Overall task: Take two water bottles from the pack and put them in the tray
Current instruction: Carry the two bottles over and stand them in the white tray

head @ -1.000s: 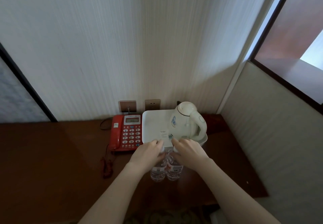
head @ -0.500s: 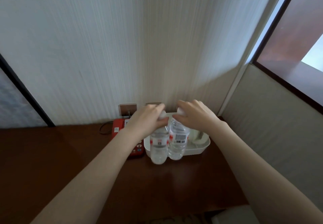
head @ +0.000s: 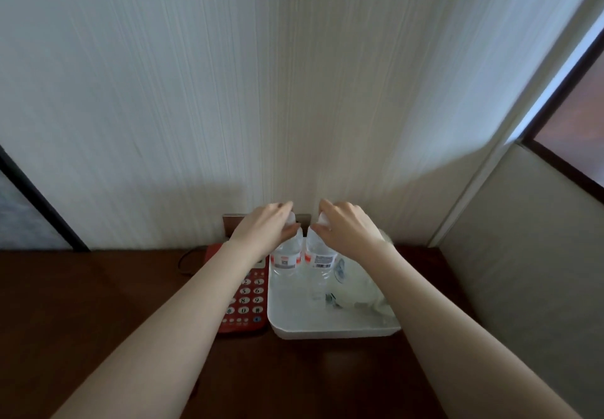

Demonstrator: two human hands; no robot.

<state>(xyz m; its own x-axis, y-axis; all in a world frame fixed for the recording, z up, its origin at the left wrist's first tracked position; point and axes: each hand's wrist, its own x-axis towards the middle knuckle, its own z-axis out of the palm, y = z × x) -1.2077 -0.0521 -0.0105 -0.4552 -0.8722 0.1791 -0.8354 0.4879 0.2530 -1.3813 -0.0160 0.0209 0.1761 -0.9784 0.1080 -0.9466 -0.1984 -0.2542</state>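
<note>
Two clear water bottles with red-and-white labels stand upright side by side at the back left of the white tray (head: 330, 332). My left hand (head: 263, 227) grips the top of the left bottle (head: 286, 260). My right hand (head: 344, 227) grips the top of the right bottle (head: 320, 260). Both caps are mostly hidden under my fingers. The bottle pack is not in view.
A white kettle (head: 359, 288) sits in the tray's right half, partly behind my right forearm. A red telephone (head: 243, 301) lies just left of the tray on the dark wooden desk (head: 81, 304). Walls close in behind and to the right.
Both hands carried the bottles from in front of the tray, up and forward, and lowered them into its back left part. The camera view has also moved closer.
</note>
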